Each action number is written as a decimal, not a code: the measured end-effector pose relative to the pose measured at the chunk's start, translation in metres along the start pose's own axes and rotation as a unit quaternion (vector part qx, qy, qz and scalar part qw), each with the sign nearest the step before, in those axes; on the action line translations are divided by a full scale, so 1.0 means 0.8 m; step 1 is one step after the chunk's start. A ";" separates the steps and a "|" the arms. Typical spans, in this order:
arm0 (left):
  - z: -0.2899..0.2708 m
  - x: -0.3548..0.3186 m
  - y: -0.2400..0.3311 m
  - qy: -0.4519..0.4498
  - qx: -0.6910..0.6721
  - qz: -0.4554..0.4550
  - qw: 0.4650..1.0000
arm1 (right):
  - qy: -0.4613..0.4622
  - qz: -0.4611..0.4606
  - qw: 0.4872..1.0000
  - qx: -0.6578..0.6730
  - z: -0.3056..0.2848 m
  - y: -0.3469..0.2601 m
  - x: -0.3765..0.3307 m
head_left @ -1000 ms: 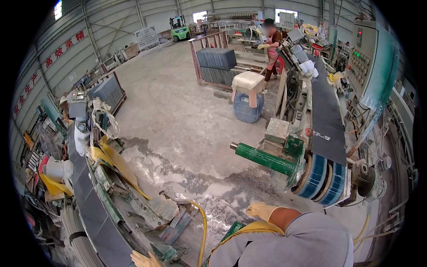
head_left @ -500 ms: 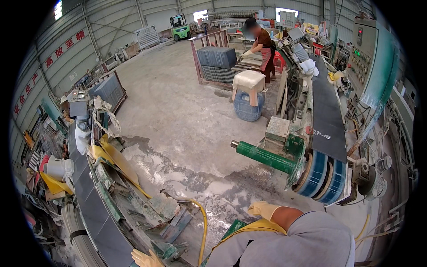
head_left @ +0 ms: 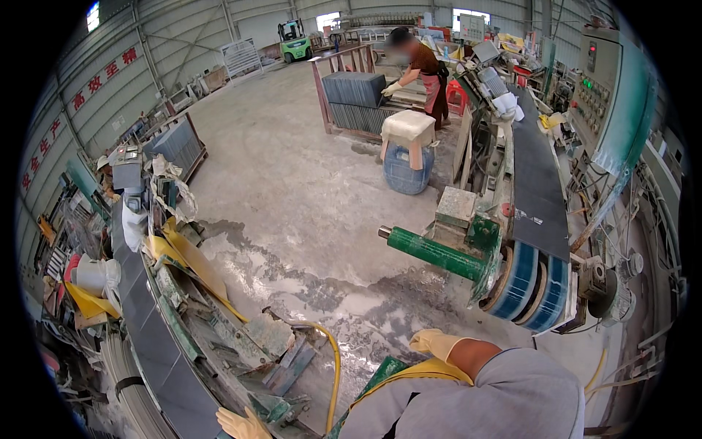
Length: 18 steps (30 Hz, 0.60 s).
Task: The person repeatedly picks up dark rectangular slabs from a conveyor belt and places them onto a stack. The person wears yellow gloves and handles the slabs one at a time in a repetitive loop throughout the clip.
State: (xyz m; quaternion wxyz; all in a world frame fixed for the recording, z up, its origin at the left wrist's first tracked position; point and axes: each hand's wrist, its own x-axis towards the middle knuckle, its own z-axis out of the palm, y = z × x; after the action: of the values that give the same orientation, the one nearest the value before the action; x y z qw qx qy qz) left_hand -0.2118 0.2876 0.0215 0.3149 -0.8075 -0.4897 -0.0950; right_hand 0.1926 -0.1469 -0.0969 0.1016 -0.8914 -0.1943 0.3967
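Note:
My left hand point(head_left: 240, 424), in a cream glove, is at the lower edge with its fingers spread. It lies beside the left conveyor's dark slabs point(head_left: 162, 358); whether it touches them I cannot tell. Out in front of my body, my right hand point(head_left: 433, 342) wears a similar glove. Its fingers are loosely bent, and nothing shows in them. Below it runs the edge of a yellow apron point(head_left: 420, 373) over my grey clothing. A yellow hose point(head_left: 336, 358) curves over the wet floor between the hands.
On the right, a dark slab point(head_left: 541, 183) lies on a conveyor with blue belts point(head_left: 514, 289). A green roller point(head_left: 431, 252) juts toward the middle. Farther back stand a blue barrel point(head_left: 407, 170), a co-worker point(head_left: 420, 66) at a slab stack point(head_left: 356, 89), a control cabinet point(head_left: 596, 91) and a green forklift point(head_left: 295, 45).
The co-worker has leaned left, with a gloved hand now at the slab stack's edge. A person's head has come into sight behind the left machine. Both my hands stay almost where they were.

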 end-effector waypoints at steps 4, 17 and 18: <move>-0.005 0.001 -0.001 -0.019 -0.001 -0.002 1.000 | -0.017 0.013 1.000 -0.010 -0.007 -0.009 -0.006; -0.044 0.018 0.014 -0.142 -0.129 -0.105 0.976 | -0.035 0.025 0.999 -0.022 -0.007 -0.015 0.003; -0.055 0.022 0.018 -0.195 -0.182 -0.154 0.951 | -0.033 0.022 0.999 -0.022 -0.009 -0.016 0.001</move>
State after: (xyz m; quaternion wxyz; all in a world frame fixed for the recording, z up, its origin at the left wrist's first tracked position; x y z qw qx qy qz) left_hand -0.1836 0.2696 0.0579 0.0429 -0.7686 -0.6343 -0.0709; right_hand 0.1947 -0.1352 -0.0885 0.0664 -0.8841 -0.1867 0.4233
